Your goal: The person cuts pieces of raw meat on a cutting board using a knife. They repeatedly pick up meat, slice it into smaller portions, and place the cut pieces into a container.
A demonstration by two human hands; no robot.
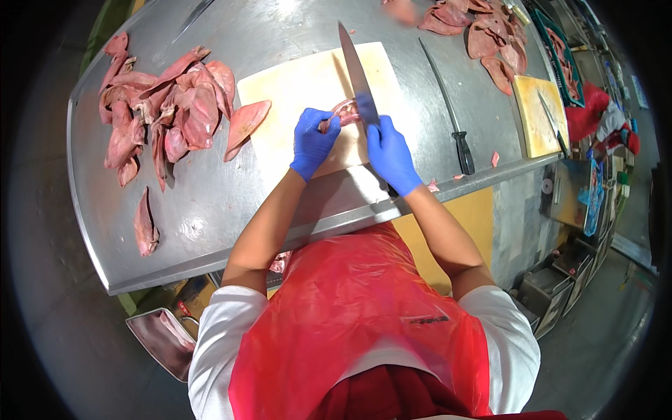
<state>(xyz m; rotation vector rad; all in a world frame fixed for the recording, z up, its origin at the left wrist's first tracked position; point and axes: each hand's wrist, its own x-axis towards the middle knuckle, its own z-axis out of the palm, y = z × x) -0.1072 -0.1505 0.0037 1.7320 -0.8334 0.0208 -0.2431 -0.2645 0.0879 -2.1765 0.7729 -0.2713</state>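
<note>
On a white cutting board (280, 87) lies a small reddish piece of meat (346, 112). My left hand (315, 142), in a blue glove, is closed on its left end. My right hand (392, 154), also gloved in blue, grips a long knife (355, 70) whose blade points away from me over the meat. The blade hides part of the piece, and my fingers cover most of the knife's handle. Left of the board is a heap of pink pig's ears (196, 105). One ear (246, 126) overlaps the board's left edge, and another (145, 227) lies apart nearer me.
A sharpening steel (462, 150) with a black handle rests right of the board. Farther right are a second board (535, 119) with a knife (551, 117), more ears (490, 42) and a green crate (575, 70). Below the table's left side stands a metal tray (150, 343).
</note>
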